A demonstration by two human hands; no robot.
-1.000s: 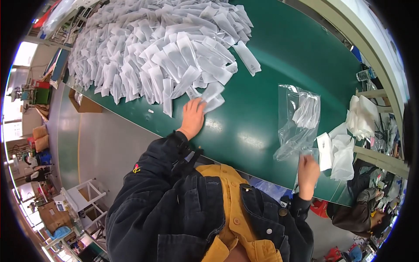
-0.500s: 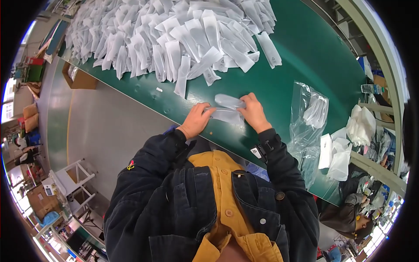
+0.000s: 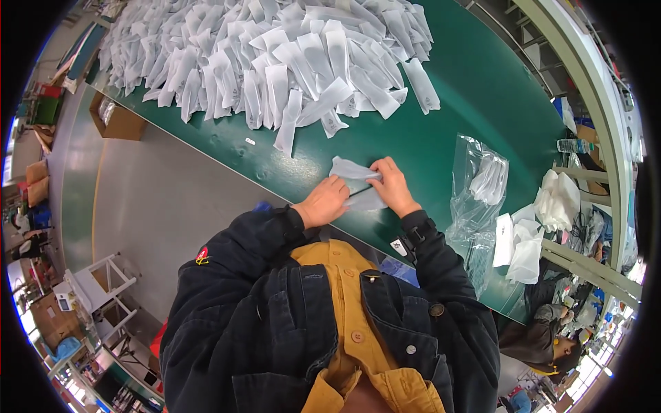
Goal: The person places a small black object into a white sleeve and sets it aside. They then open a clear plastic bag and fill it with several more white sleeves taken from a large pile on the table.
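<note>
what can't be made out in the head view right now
All in the head view:
Left thumb: hidden by the left hand, so its grip is unclear.
Any contents of the handled pouches: masked by cloudy film.
Far end of the pile: cut off by the top edge.
What the co-worker handles: too small, near the rim.

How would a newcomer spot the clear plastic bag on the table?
Start at the green table, then find the person's right hand. Farther right lies a crinkled clear bag. White packets bunched together show through its upper part, setting it apart from the plain white pieces at its lower right.
</note>
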